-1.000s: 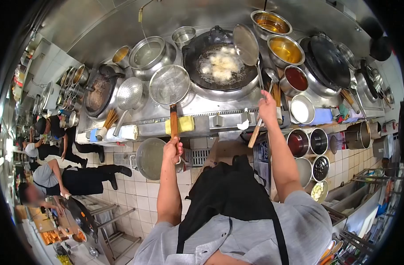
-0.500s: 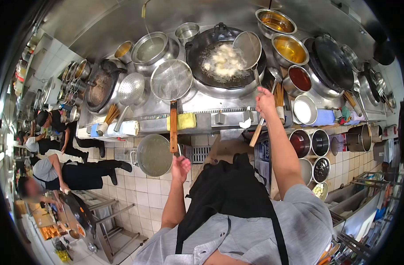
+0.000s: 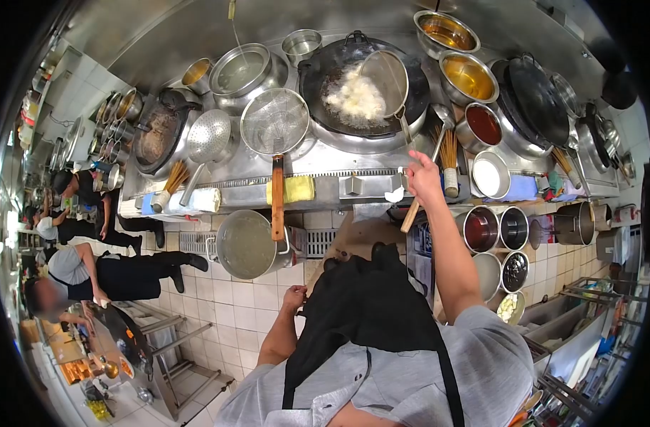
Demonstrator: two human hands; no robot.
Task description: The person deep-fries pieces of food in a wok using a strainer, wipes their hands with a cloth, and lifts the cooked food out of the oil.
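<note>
RIGHT HAND ON STRAINER ABOVE WOK; LEFT HAND AT APRON

Grip: the right hand (image 3: 424, 179) is closed around the handle of a mesh strainer (image 3: 384, 84), one finger reaching forward along it. The left hand (image 3: 294, 297) is curled beside the black apron (image 3: 375, 313); whether it pinches anything cannot be determined.

Strainer position: the mesh head is tilted over the right side of a black wok (image 3: 312, 91), partly overlapping the pale food (image 3: 353, 99) frying in the oil. Contact between mesh and oil cannot be determined.

Adjacent items: a ladle (image 3: 441, 114) lies right of the strainer. Its shaft passes beneath the right hand, and a wooden handle end (image 3: 411, 215) projects past the counter edge. A bamboo brush (image 3: 449, 167) stands just right of the ladle.

Left of the wok: a second strainer (image 3: 274, 121) rests on the counter, its wooden handle crossing a yellow cloth (image 3: 296, 188) and extending over a large pot (image 3: 272, 263) of cloudy liquid. A perforated skimmer (image 3: 210, 135) lies farther left.

Periphery: a co-worker in a grey shirt (image 3: 69, 265) stands well apart at left.
</note>
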